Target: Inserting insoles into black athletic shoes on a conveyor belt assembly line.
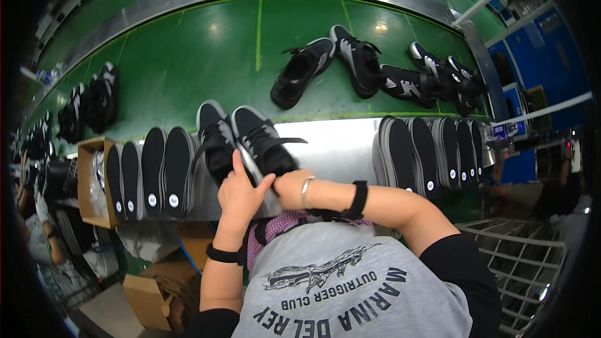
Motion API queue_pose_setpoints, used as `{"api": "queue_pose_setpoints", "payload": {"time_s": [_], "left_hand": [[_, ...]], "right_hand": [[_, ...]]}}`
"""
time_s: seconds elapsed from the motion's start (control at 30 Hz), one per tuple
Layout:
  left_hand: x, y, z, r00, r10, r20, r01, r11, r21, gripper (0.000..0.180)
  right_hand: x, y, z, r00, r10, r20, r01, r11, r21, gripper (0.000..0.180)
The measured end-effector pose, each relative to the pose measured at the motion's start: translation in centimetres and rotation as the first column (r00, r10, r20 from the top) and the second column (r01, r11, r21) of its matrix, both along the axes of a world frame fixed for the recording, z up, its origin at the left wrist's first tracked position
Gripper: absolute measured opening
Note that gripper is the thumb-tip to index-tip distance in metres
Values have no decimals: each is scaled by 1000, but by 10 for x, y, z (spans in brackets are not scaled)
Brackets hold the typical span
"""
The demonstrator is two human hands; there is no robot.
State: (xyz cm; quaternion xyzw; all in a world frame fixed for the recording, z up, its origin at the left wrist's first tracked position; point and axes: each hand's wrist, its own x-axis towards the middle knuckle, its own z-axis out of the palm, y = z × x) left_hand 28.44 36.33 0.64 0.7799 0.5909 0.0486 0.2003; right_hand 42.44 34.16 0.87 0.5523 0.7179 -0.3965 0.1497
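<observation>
A pair of black sneakers with grey toes and straps lies before me, the left shoe [215, 134] beside the right shoe [258, 133], toes pointing away. My left hand [240, 195] is at the heel of the right shoe. Its index finger stretches forward between the two shoes, and its thumb points across toward my other hand. At the same shoe's opening is my right hand [290, 189], back of the hand up. The shoe hides its fingertips, and whether they grip anything does not show.
Stacks of black insoles [177, 166] stand left of the shoes, with more insole stacks [395, 153] to the right. An open cardboard box [94, 206] holds clear plastic. Several other sneakers [357, 62] rest on the green surface [188, 56] beyond. A wire cart [519, 256] is at lower right.
</observation>
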Motion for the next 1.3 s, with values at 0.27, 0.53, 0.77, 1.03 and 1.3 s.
{"api": "queue_pose_setpoints", "payload": {"time_s": [0.27, 0.53, 0.77, 1.03, 1.3], "left_hand": [[6, 56, 6, 985, 17, -173, -31, 996, -83, 59], [5, 214, 32, 967, 207, -149, -174, 962, 210, 60], [71, 189, -19, 895, -364, 259, 233, 875, 425, 37], [125, 133, -33, 919, -377, 114, 333, 899, 283, 19], [79, 25, 18, 800, -518, 302, 499, 854, 146, 21]], "right_hand": [[52, 11, -9, 779, 167, -604, 302, 745, 595, 25], [212, 52, -22, 830, -501, -247, 477, 405, 780, 29], [253, 68, -24, 555, -832, 5, 612, 413, 674, 41], [217, 75, -9, 759, -629, 169, 521, 741, 423, 29], [139, -48, 35, 855, -513, 72, 461, 817, 348, 23]]}}
